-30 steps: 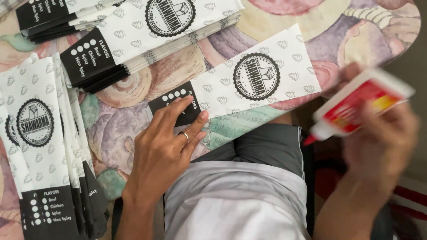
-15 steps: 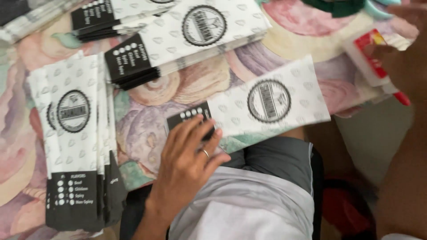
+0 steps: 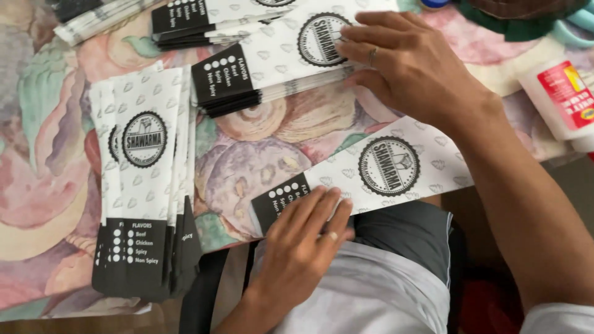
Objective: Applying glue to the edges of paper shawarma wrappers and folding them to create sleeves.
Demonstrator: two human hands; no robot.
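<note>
Single sleeve: flat white paper food sleeve (image 3: 371, 176) with black end panel and round black emblem, lying aslant at the near table edge, black end toward the left hand.
Handling: judged very light, thin, limp; likely to crease or slide on the cloth; best pinned flat with spread fingers, or pinched at an edge or the black end.
Left hand (image 3: 303, 247): fingers extended and flat, pressing down on the sleeve's black end; not clenched, nothing gripped.
Right hand (image 3: 411, 65): fingers spread loosely, resting on the upper stack of sleeves (image 3: 272, 65); no clear pinch visible.
Left stack: more sleeves (image 3: 145, 185) fanned upright, black ends toward the table edge, well apart from both hands.
Glue bottle (image 3: 560, 99): white with red label, lying at the right, untouched.
Tablecloth (image 3: 43, 173): pastel floral print under everything.
</note>
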